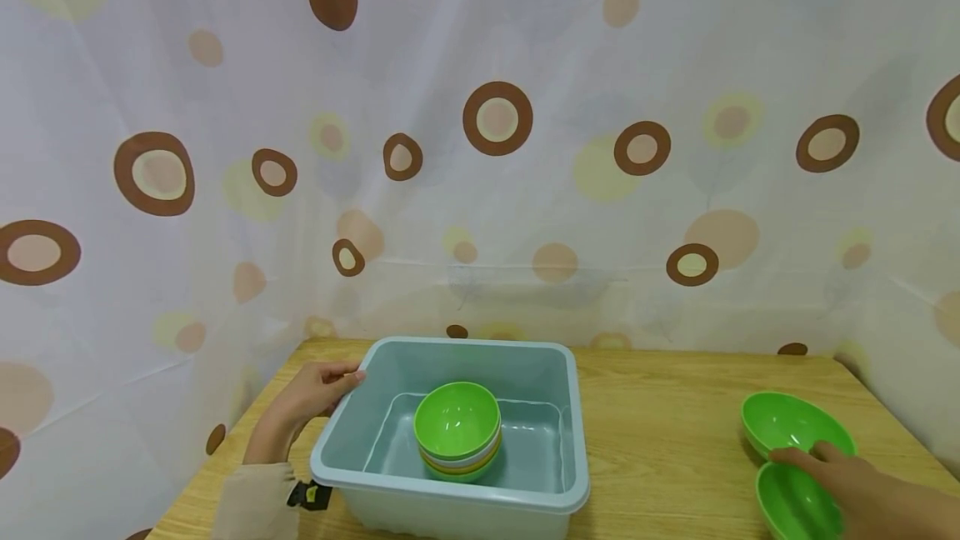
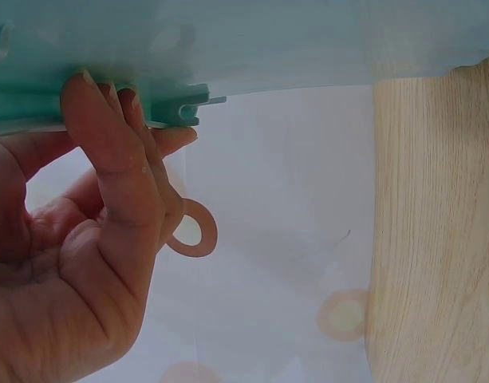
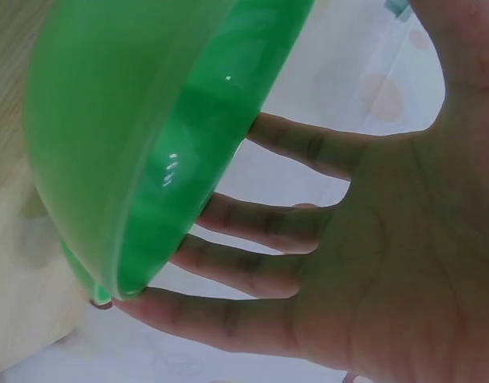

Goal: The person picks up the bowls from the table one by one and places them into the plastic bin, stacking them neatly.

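Observation:
A pale blue-grey plastic basin (image 1: 457,497) stands left of centre on the table in the head view. Inside it is a stack of bowls, a green bowl (image 1: 456,419) on top with white, yellow and green rims below. My left hand (image 1: 318,394) grips the basin's left rim, fingers curled under the edge and thumb on top. At the lower right my right hand (image 1: 862,482) touches a green bowl (image 3: 108,120) with nearly straight fingers along its rim; the thumb's tip is out of the right wrist view. Another green bowl (image 1: 795,423) sits just behind that one.
The wooden table (image 1: 660,432) extends between the basin and the two green bowls. A patterned curtain (image 1: 555,207) hangs behind the table and along its sides. A dark strap device (image 1: 309,496) is on the left wrist.

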{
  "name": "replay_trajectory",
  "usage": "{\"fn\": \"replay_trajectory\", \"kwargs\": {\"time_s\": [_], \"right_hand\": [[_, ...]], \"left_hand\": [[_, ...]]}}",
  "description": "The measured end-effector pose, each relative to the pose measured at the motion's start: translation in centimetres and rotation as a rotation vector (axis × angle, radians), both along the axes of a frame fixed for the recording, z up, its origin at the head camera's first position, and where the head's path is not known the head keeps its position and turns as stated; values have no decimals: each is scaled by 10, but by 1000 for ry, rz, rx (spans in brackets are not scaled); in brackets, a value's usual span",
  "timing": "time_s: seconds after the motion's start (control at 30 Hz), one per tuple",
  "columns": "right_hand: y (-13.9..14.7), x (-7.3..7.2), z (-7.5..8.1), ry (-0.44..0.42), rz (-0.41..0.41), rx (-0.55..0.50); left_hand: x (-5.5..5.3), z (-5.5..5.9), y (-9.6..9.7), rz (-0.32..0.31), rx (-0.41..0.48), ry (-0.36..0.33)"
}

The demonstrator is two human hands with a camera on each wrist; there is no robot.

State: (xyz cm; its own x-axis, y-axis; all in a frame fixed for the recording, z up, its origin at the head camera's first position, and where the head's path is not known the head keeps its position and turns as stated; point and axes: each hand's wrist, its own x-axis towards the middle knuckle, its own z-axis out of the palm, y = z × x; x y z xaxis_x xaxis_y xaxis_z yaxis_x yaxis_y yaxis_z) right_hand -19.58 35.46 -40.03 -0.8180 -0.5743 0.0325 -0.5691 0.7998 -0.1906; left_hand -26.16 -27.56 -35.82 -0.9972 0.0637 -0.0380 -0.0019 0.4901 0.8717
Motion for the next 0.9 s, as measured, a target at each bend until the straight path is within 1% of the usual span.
{"fn": "replay_trajectory", "kwargs": {"time_s": [0.1, 0.23, 0.27, 0.3, 0.4, 0.47, 0.5, 0.53, 0.63, 0.7, 0.8, 0.9], "right_hand": [[-8, 3, 6, 22, -23, 23], [-21, 4, 14, -71, -93, -1], [-24, 4, 16, -85, -93, -14], [-26, 3, 16, -53, -61, -23], [-31, 0, 20, 14, 3, -29], [-34, -2, 22, 66, 69, -37], [-35, -3, 22, 78, 86, -36], [-37, -4, 24, 63, 75, -33], [-42, -6, 27, 62, 77, -36], [-47, -5, 29, 59, 57, -27], [-54, -5, 32, 60, 64, -38], [-61, -5, 38, 41, 65, -38]], "left_hand": [[0, 0, 0, 1, 1, 0], [1, 1, 0, -3, 7, -1], [1, 1, 0, -3, 8, -2], [1, 1, 0, -4, 9, -2], [1, 1, 0, -2, 9, 0], [1, 1, 0, -1, 10, 1], [1, 1, 0, 0, 9, 2], [1, 1, 0, 1, 9, 2], [1, 0, 0, 2, 5, 4], [1, 0, 0, 2, 2, 4], [1, -1, 0, 1, 0, 2], [0, 0, 0, 3, 0, 2]]}}
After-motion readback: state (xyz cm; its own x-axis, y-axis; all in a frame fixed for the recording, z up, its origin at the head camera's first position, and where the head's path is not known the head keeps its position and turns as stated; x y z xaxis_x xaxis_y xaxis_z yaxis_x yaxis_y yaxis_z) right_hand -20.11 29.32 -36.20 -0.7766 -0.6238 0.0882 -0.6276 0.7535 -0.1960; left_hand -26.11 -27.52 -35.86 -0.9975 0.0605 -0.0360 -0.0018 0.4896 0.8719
